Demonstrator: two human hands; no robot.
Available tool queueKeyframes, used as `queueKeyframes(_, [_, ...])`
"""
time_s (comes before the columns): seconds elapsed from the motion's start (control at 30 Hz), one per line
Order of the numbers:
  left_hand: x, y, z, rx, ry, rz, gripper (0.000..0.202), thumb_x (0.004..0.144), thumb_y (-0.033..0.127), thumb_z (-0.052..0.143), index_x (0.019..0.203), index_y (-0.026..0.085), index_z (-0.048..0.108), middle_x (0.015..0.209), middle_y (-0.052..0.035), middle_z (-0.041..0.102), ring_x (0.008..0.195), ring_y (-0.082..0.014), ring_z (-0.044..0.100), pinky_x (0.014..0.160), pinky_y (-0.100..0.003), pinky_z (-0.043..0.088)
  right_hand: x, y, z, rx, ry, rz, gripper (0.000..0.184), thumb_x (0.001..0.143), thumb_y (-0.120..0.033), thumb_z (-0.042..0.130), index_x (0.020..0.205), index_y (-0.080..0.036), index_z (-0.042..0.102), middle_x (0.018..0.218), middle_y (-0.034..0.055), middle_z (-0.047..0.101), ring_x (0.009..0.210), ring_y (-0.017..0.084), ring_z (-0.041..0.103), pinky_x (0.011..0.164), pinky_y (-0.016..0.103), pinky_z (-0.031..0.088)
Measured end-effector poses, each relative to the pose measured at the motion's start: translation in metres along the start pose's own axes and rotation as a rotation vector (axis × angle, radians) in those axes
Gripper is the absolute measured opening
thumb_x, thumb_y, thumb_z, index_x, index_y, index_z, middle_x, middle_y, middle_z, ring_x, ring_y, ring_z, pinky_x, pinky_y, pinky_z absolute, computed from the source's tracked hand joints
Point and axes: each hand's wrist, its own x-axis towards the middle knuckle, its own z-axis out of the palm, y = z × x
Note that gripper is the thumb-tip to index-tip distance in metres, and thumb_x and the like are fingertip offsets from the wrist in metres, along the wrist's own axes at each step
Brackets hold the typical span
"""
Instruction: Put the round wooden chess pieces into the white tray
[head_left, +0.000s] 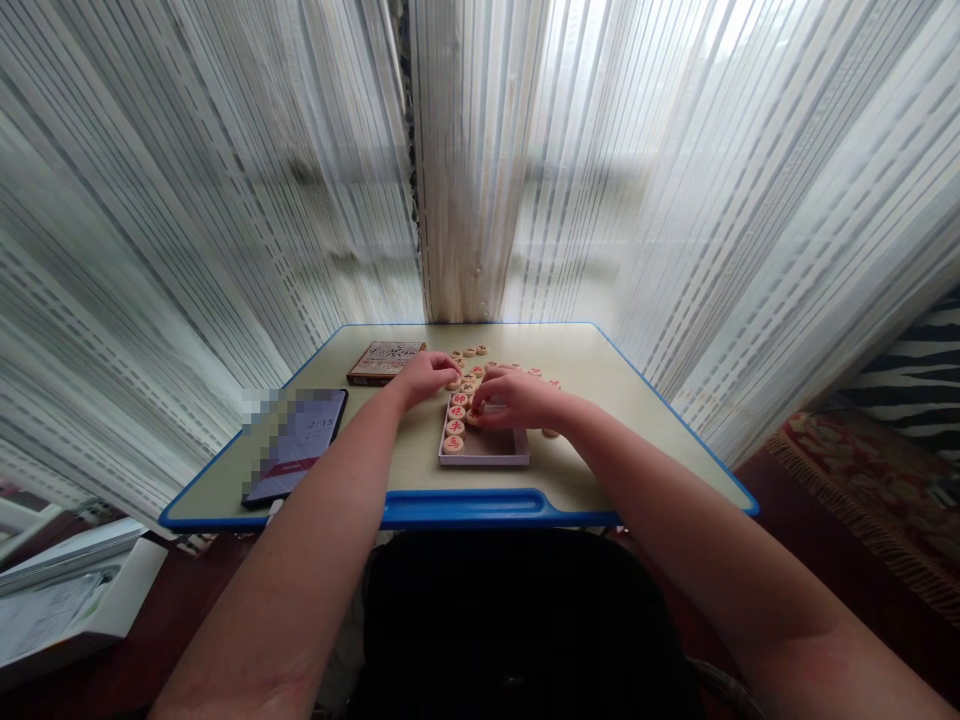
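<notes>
Near the middle of the frame, a row of round wooden xiangqi pieces with red characters already sits in a shallow white-rimmed box, running up its left side from the near corner. At least four pieces show in that row, and the rest of the box floor is bare. More pieces lie outside it on the cream desktop, in a loose arc beyond the box and off to its right, and these outnumber the boxed ones, though the hands hide some. The right hand reaches across the box, its fingers curled down to a piece at the top of the row; they look bent and closed toward it, but I cannot tell whether they grip it. The left hand rests just beyond the box's far left corner beside the loose pieces, its fingers gently curved, and whether it holds anything is hidden. At the upper left of the desk lies a flat brown printed box, shut, so its contents cannot be seen. A smartphone with a lit screen lies at the desk's left side, and the blue front rim runs along the near edge. Sheer striped curtains fill the top of the frame.
</notes>
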Motion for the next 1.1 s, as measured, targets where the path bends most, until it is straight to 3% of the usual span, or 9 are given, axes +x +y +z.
queueKeyframes(0.23, [0.0005,-0.0013,0.0003,-0.012,-0.009,-0.010,0.019,0.056,0.026,0.059,0.069,0.015,0.067,0.065,-0.0010,0.064,0.065,-0.0146,0.055,0.067,-0.029,0.042,-0.0003,-0.0029,-0.0023,0.000,-0.016,0.021,0.013,0.072,-0.027,0.067,0.082,-0.021,0.071,0.083,0.0038,0.058,0.083,0.017,0.053,0.079,0.032,0.044])
queueKeyframes(0.47, [-0.0031,0.0051,0.0004,-0.029,-0.009,-0.007,0.017,0.055,0.025,0.059,0.067,0.015,0.067,0.062,-0.0003,0.062,0.064,-0.0145,0.054,0.066,-0.029,0.043,-0.0011,-0.0057,-0.0010,0.029,0.050,0.023,0.017,0.071,-0.029,0.069,0.085,-0.021,0.071,0.092,0.0053,0.057,0.088,0.018,0.055,0.081,0.032,0.045])
queueKeyframes(0.9, [-0.0017,0.0029,0.0013,-0.078,-0.022,-0.003,0.017,0.052,0.025,0.059,0.064,0.015,0.066,0.062,-0.0005,0.061,0.062,-0.0137,0.052,0.064,-0.029,0.042,0.0002,-0.0043,0.0002,0.038,0.016,0.009,0.012,0.073,-0.027,0.067,0.081,-0.021,0.071,0.085,0.0039,0.057,0.083,0.016,0.055,0.080,0.031,0.045])
queueKeyframes(1.1, [-0.0017,0.0024,0.0007,-0.055,-0.031,-0.005,0.018,0.053,0.026,0.059,0.065,0.016,0.066,0.061,-0.0001,0.061,0.063,-0.0142,0.052,0.064,-0.029,0.042,-0.0002,-0.0073,0.0008,-0.018,0.007,0.037,0.026,0.069,-0.031,0.070,0.092,-0.021,0.069,0.090,0.0051,0.056,0.089,0.020,0.052,0.080,0.034,0.045])
